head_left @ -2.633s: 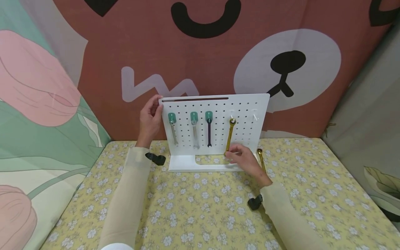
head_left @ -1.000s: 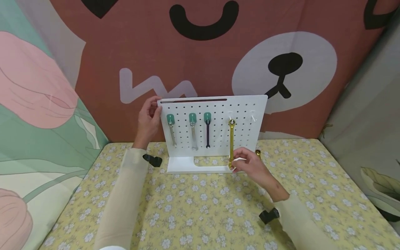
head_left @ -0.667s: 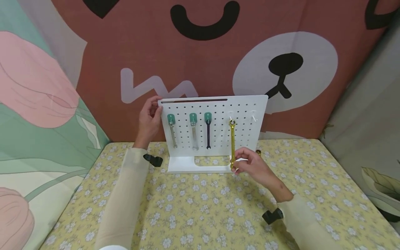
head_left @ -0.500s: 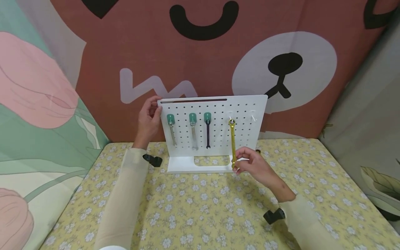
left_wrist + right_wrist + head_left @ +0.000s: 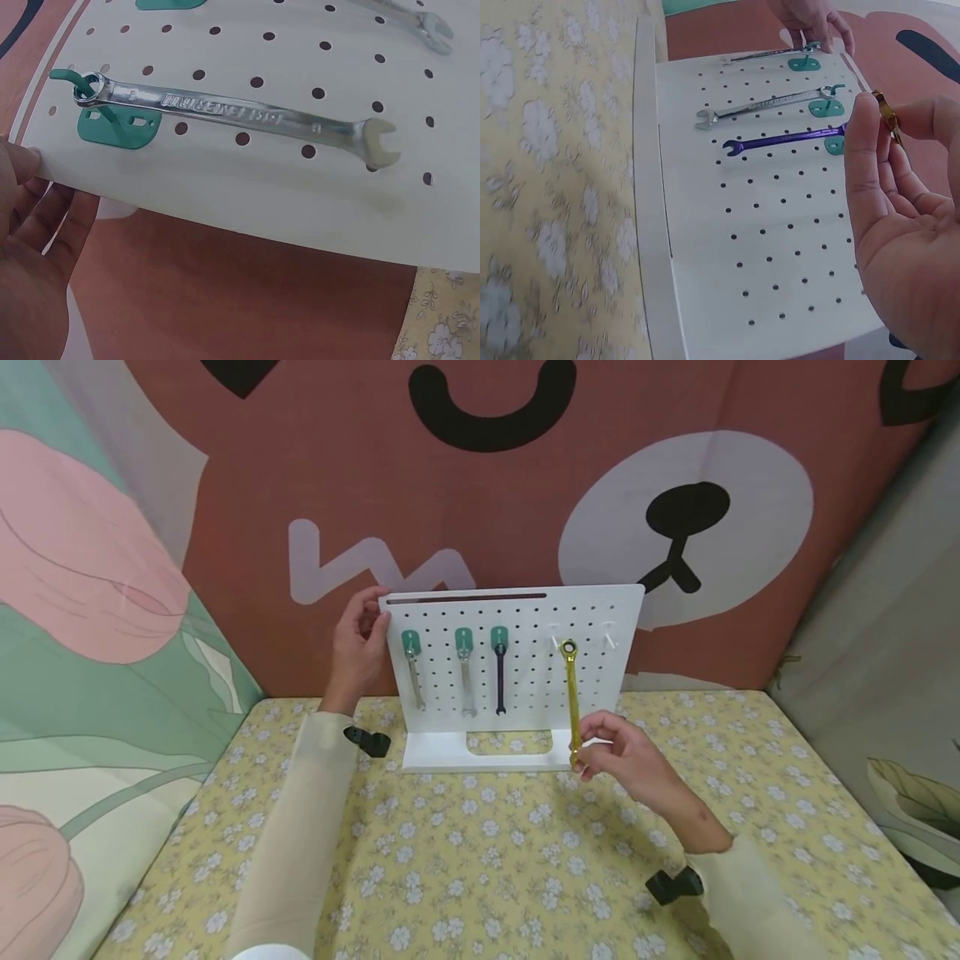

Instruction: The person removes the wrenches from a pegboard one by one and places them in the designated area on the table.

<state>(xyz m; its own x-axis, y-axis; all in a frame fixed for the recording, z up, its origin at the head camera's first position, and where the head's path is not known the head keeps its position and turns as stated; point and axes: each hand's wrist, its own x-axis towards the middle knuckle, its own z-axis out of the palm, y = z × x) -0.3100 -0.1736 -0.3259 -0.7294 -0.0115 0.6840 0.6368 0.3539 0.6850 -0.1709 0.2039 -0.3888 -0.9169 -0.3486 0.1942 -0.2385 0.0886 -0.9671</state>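
My right hand (image 5: 626, 760) pinches the lower end of a gold combination wrench (image 5: 572, 702) between thumb and fingers. The wrench stands almost upright, its ring end just right of a clear hook (image 5: 554, 637) and apart from it. At the upper left corner of the white pegboard (image 5: 525, 693), my left hand (image 5: 358, 647) grips the edge, thumb in front and fingers behind. Green hooks carry a silver wrench (image 5: 232, 112) nearest that hand, another silver wrench (image 5: 769, 103), and a dark purple wrench (image 5: 784, 139).
A second clear hook (image 5: 611, 637) projects at the board's right side. The board's white base (image 5: 442, 752) has a cutout and rests on a table with a yellow floral cloth (image 5: 480, 860). A reddish printed curtain (image 5: 480, 510) hangs close behind.
The gold wrench, earlier with its ring at the clear hook, has come off it and shifted right with my right hand. My left hand has stayed on the pegboard.
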